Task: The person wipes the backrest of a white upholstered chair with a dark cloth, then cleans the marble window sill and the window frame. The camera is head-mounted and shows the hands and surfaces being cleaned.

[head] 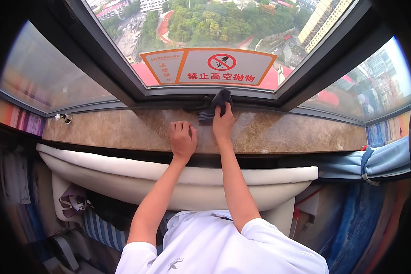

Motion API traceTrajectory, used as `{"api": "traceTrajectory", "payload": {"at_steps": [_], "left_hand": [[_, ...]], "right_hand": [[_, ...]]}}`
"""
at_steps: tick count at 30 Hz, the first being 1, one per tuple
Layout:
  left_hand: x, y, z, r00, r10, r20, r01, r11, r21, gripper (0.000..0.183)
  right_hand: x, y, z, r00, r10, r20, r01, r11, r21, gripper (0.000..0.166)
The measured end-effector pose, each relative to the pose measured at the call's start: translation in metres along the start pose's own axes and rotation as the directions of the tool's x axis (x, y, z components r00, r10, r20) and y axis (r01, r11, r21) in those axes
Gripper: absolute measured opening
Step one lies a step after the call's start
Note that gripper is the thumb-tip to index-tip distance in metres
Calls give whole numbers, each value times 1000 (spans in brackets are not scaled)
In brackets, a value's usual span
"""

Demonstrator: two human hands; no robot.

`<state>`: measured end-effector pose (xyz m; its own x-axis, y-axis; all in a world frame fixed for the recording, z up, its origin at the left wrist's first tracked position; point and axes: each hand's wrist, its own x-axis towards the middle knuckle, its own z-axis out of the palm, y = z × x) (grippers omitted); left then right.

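Note:
A dark grey cloth with lighter stripes at its lower end (207, 116) is pinched in my right hand (224, 121), against the bottom of the window frame (178, 92). Part of the cloth lies on the brown marble windowsill (123, 130). Just left of the cloth, my left hand (184, 140) rests at the sill with its fingers curled. I cannot tell whether anything is under those fingers. A dark window handle (203, 101) shows beside the cloth, partly hidden by it.
Above the frame, a warning sticker (222, 68) is on the window glass. A small ornament with a white flower (66, 118) stands at the sill's left end. The cream sofa back (260, 176) runs below the sill. A tied blue curtain (387, 159) hangs at right.

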<state>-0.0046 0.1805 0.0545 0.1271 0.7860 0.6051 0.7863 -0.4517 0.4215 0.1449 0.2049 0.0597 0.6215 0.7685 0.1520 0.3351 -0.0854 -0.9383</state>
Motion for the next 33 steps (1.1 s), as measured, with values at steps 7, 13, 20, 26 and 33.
{"api": "traceTrajectory", "payload": {"at_steps": [7, 13, 20, 26, 33], "left_hand": [[-1, 1, -2, 1000, -4, -24, 3, 999, -35, 5], [-4, -2, 0, 999, -8, -45, 6, 999, -51, 6], [0, 0, 1, 997, -18, -75, 11, 996, -94, 7], [-4, -2, -9, 999, -7, -52, -10, 946, -323, 6], [-35, 33, -37, 925, -171, 340, 355, 712, -606, 12]], "right_hand": [[50, 47, -94, 929, 16, -371, -98, 974, -204, 33], [14, 8, -42, 996, -87, -3, 86, 983, -163, 29], [-29, -2, 16, 988, -132, 78, 136, 990, -44, 28], [-17, -16, -23, 995, -89, 52, 87, 996, 25, 28], [-42, -27, -4, 976, 181, 121, -204, 953, 223, 31]]}}
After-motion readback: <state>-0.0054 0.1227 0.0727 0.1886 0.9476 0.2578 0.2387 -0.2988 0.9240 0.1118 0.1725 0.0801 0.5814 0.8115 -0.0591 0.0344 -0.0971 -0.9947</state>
